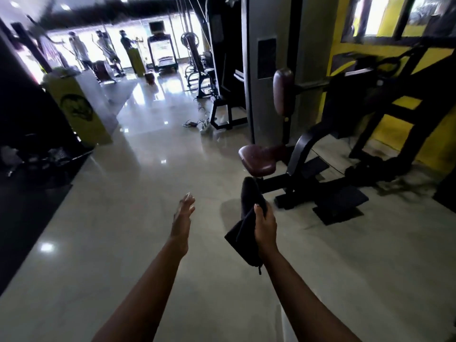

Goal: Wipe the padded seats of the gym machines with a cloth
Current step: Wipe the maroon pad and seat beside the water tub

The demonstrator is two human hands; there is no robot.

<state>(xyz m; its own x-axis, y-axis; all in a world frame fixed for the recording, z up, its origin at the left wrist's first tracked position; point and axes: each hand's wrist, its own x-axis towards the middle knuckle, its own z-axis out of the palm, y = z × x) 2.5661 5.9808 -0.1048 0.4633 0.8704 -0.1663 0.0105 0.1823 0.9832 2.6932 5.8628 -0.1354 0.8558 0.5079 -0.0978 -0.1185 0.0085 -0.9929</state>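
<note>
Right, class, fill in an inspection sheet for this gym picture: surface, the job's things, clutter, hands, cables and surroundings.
Surface: glossy pale floor, reflecting lights.
Job's things: dark cloth held up, not on any pad; maroon padded seat ahead; upright back pad above it.
Clutter: jumbled items at the left edge, too blurred to identify.
Hands: left hand open, fingers straight, holding nothing; right hand grips the cloth.
Cables: loose leads and what looks like a power strip on the floor.
Surroundings: yellow stand at left, treadmill and people far off, yellow wall at right.
</note>
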